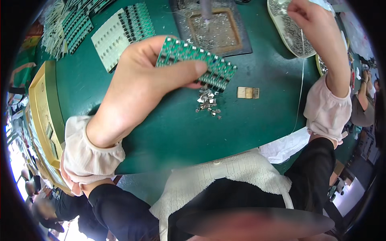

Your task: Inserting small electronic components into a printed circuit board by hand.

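Observation:
My left hand (140, 82) grips a green circuit board panel (220, 69), tilted above the table, its thumb flat across the face and its fingers behind. Rows of small dark and silver parts cover the panel. At the upper right my right hand (313, 15) is raised over a pale tray (277, 28) heaped with small metal pieces (295, 38). Its fingertips are pinched together, and what is between them, if anything, is too small to make out. Just below the panel, a loose pile of small metal parts (207, 101) lies on the green table (177, 132).
A dark metal plate (246, 45) with a recessed, debris-strewn middle lies at the back, under a vertical rod (206, 10). Board panels (136, 22) and a white sheet (108, 40) are back left. A small tan block (248, 92) lies mid-table; a yellow tray (50, 92) stands at left.

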Demonstrator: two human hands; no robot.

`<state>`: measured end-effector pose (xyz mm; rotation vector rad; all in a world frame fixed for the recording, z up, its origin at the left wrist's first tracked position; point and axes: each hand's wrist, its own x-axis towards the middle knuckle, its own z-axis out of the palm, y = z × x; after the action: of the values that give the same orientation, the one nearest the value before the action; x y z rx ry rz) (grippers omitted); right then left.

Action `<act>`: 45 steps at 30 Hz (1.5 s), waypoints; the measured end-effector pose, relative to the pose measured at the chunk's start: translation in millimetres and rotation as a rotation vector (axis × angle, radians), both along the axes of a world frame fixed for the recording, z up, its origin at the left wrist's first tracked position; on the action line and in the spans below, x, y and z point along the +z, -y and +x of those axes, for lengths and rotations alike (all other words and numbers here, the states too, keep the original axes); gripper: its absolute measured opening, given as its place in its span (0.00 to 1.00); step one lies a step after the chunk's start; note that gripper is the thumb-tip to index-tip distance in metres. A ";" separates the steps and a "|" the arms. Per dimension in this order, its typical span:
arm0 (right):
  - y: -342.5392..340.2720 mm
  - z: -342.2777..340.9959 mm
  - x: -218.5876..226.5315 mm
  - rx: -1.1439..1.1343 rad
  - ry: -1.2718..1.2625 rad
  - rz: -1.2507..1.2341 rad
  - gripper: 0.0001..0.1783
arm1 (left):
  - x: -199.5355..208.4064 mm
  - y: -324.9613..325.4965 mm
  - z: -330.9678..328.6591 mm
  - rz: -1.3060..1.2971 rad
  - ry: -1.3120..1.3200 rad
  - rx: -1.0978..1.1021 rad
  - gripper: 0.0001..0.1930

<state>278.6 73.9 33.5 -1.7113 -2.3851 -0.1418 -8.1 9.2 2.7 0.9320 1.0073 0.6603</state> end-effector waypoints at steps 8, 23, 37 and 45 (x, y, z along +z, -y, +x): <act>-9.3 10.2 -23.0 0.090 0.068 -0.046 0.04 | 6.0 16.3 7.2 0.207 -0.283 -0.201 0.05; -1.1 -9.8 -6.7 0.029 -0.135 -0.150 0.07 | -2.3 15.2 3.2 0.892 -0.288 -0.354 0.10; 13.9 -45.1 1.1 0.409 -0.900 -1.136 0.06 | -10.1 0.4 -3.4 1.678 -0.394 -0.205 0.16; 19.5 -39.3 -8.7 0.404 -0.964 -0.909 0.05 | -8.8 2.6 -2.8 1.649 -0.371 -0.245 0.16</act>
<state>239.3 54.4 24.8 -1.0025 -1.9664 1.6123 -10.8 6.6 -6.0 2.6289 0.4519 1.1103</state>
